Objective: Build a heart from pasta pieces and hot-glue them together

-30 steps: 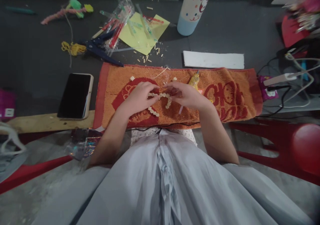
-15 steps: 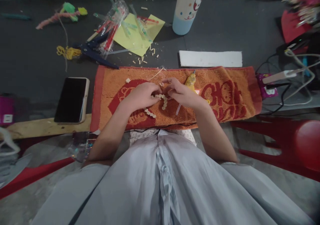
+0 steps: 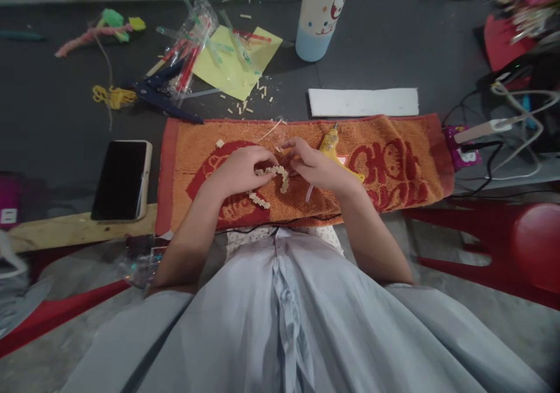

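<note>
My left hand (image 3: pixel 242 171) is closed, thumb and fingertips pinching one end of a curved chain of small pale pieces (image 3: pixel 282 172). The chain bends to the right and down between my hands. Facing it, my right hand (image 3: pixel 314 168) has its fingers bent in a loose pinch close to the bend; whatever is between the fingertips is too small to make out. A shorter strip of the same pale pieces (image 3: pixel 259 200) lies below my left hand on the orange towel (image 3: pixel 301 206). Just beyond my right hand rests a yellow glue gun (image 3: pixel 329 142), partly covered by it.
Beyond the towel are dark blue pliers (image 3: pixel 164 95), yellow paper (image 3: pixel 227 72) with bagged glitter sticks, scattered pale bits (image 3: pixel 242 107), a white strip (image 3: pixel 363 102) and a bottle (image 3: pixel 315 31). A phone (image 3: pixel 120 180) lies left; cables and a purple power block (image 3: pixel 464 148) sit right.
The whole view has shifted slightly, so things on the table appear a little further left. Both hands stay at the chain with almost the same pose.
</note>
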Tool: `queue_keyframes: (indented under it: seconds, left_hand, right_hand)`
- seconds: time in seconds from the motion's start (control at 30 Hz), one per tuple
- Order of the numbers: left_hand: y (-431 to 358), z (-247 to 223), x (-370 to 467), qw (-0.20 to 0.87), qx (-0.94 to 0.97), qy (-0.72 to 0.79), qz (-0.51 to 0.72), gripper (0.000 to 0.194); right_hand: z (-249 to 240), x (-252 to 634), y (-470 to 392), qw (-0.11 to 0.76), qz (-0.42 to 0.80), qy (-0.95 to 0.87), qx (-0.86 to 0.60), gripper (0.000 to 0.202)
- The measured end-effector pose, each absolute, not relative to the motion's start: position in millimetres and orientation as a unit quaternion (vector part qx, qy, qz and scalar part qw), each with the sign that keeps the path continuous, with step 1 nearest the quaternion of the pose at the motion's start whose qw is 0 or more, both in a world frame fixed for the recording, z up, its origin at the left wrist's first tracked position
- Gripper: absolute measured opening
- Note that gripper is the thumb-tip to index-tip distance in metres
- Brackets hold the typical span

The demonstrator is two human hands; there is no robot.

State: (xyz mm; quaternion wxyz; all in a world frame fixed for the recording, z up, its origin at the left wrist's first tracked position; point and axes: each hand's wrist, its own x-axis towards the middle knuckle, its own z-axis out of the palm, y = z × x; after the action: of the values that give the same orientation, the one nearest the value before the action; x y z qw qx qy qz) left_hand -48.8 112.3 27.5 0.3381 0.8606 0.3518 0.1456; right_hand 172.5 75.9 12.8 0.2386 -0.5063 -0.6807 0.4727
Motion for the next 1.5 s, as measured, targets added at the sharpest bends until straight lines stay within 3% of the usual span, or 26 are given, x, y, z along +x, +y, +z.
queue_keyframes:
  seconds: [0.63, 0.8, 1.0, 1.17, 1.5]
  left_hand:
    - [111, 25, -61, 0.418, 0.785, 0.386, 0.245, 0.028]
    - [115, 30, -60, 0.427, 0.762, 0.405, 0.27, 0.029]
    - [122, 47, -59, 0.367, 0.791, 0.4, 0.28, 0.027]
    - [125, 60, -66, 0.345, 0.803, 0.392, 0.288, 0.025]
    - [128, 74, -72, 0.403, 0.77, 0.395, 0.299, 0.034]
  right_hand:
    - [28, 177, 60, 0.259, 0.528, -0.654, -0.477, 0.039]
    - [28, 171, 61, 0.327, 0.53, -0.618, -0.479, 0.026]
    - [26, 158, 66, 0.396, 0.552, -0.546, -0.49, 0.045]
    - [32, 157, 79, 0.433, 0.512, -0.542, -0.507, 0.032]
    - [28, 127, 105, 0.33, 0.636, -0.532, -0.452, 0.055]
